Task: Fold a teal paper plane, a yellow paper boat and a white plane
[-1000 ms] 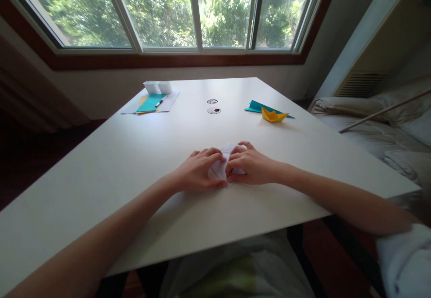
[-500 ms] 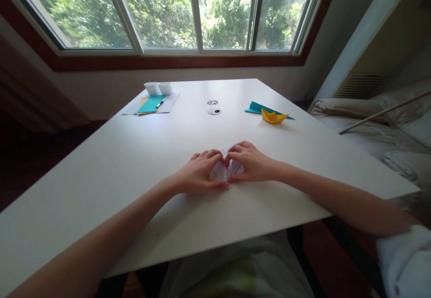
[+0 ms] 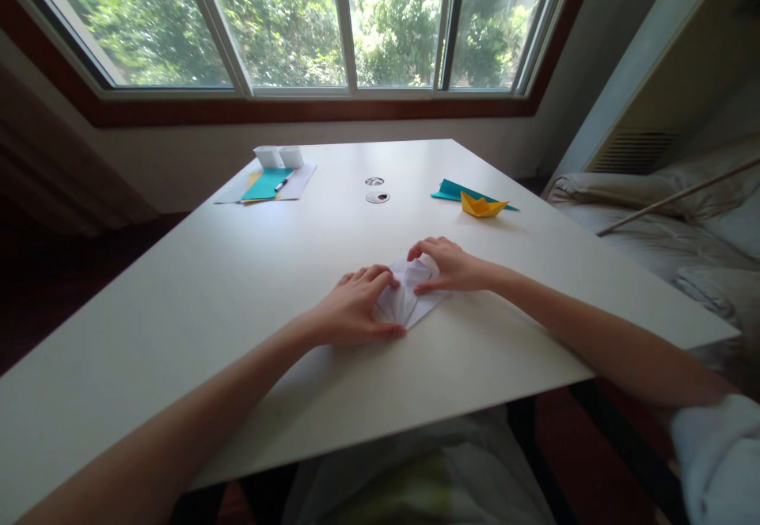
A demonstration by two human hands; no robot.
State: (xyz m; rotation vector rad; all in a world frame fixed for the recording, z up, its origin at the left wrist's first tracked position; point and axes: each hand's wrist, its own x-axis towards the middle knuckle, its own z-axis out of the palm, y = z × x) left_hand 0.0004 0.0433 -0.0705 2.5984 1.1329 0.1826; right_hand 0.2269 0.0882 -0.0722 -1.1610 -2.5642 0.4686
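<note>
On the white table (image 3: 237,287), near its front edge and roughly at its middle, a folded piece of white paper (image 3: 409,303) was seen lying flat, pinned from both sides. The left hand (image 3: 353,311) was laid palm-down on the paper's near left part, its fingers curled and its fingertips pressed onto the sheet. The right hand (image 3: 451,265) was set on the far right part of the paper, its fingers bent and closed lightly on a raised fold, while a pointed corner of the sheet was left showing below it. The two hands were held close together but were not touching. Farther back on the right, a yellow paper boat (image 3: 484,206) was seen resting against a teal sheet (image 3: 454,188). At the far left, a teal paper (image 3: 266,183) and a pen (image 3: 281,183) were laid on white sheets, with two small white containers (image 3: 279,156) just behind them. Two small round objects (image 3: 376,189) were placed near the table's far middle, well apart from the hands.
</note>
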